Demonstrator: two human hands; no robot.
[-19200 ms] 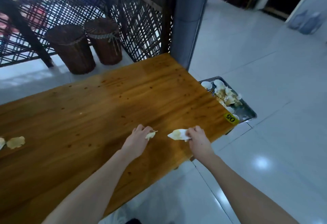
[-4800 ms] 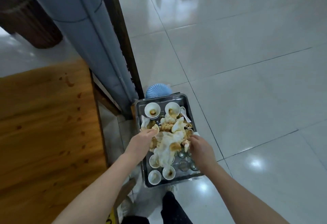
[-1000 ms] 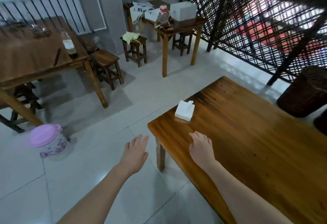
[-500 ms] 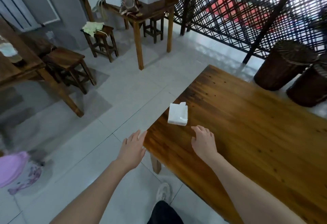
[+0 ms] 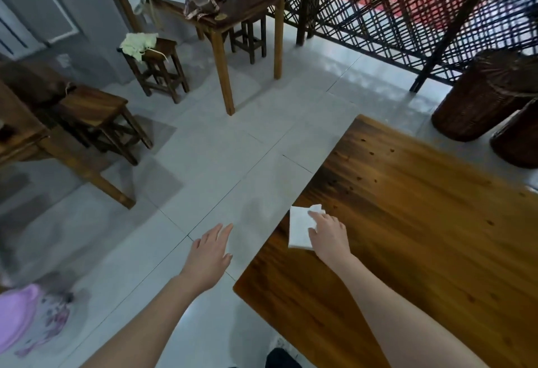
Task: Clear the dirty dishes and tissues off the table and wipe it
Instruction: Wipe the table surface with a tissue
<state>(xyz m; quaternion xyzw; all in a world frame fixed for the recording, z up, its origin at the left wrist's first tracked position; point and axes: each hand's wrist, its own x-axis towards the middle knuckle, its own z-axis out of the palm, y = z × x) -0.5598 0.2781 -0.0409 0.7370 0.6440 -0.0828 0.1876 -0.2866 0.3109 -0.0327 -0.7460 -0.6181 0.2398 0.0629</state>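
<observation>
A white pack of tissues [image 5: 298, 229] lies at the near left edge of the long wooden table [image 5: 422, 222]. My right hand [image 5: 330, 236] rests on the pack's right side, with the index finger stretched over its top and the thumb at its side. My left hand [image 5: 208, 254] hovers over the tiled floor just left of the table's corner, with straight, spread fingers and nothing in it. No dishes or used tissues show on the visible part of the tabletop.
A purple-lidded container [image 5: 20, 315] stands on the floor at the lower left. Wooden stools [image 5: 96, 114] and a small table [image 5: 233, 9] with a box stand further back. One stool carries a yellow cloth [image 5: 139, 43]. Wicker baskets [image 5: 480, 94] and a lattice screen [image 5: 378, 4] stand at the right.
My right hand has moved forward along the table edge and now touches the tissue pack. The view has swung from the tray of dishes to this end of the table.
</observation>
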